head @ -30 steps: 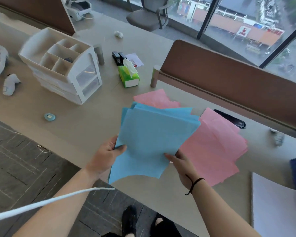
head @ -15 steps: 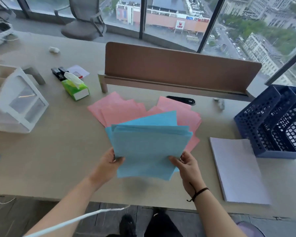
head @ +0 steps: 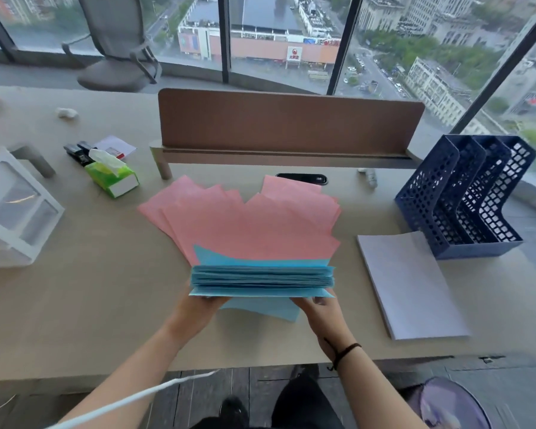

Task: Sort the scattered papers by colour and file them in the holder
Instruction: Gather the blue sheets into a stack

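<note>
I see both hands holding the stack of blue papers (head: 262,278) on edge over the near part of the desk (head: 90,289). My left hand (head: 200,311) grips the stack's lower left corner and my right hand (head: 321,315) grips the lower right, fingers curled under the sheets. The stack stands nearly upright, its top edges level and facing me, with one loose blue sheet sagging below it. Just behind it the pink papers (head: 245,224) lie fanned flat on the desk. The dark blue holder (head: 464,199) stands at the right, well apart from the stack, with a pile of white paper (head: 412,286) lying in front of it.
</note>
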### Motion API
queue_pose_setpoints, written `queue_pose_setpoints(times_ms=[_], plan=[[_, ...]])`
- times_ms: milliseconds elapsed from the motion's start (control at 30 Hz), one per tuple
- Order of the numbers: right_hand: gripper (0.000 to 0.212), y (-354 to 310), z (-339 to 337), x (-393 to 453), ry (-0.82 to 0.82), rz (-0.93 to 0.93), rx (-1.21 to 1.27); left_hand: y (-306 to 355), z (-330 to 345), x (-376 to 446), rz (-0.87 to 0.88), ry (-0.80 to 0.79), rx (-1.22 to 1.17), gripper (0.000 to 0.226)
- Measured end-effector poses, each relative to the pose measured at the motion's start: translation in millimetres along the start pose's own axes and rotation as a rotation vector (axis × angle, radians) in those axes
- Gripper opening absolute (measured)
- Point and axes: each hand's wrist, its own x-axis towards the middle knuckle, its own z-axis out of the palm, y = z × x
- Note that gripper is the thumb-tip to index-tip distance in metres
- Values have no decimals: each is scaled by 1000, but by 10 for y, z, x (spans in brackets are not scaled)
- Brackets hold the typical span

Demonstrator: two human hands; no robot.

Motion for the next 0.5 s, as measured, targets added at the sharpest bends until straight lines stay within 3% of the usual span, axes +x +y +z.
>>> queue_pose_setpoints(times_ms=[67, 267, 500], plan=[[35, -10, 63, -23, 3, -26, -7, 78, 56, -4, 87, 35, -35, 32], [22, -11, 112, -9, 87, 4, 79, -20, 51, 112, 110, 107, -267, 23], [21, -38, 97, 46, 74, 21, 110, 44, 62, 80, 147, 280, -270, 33]])
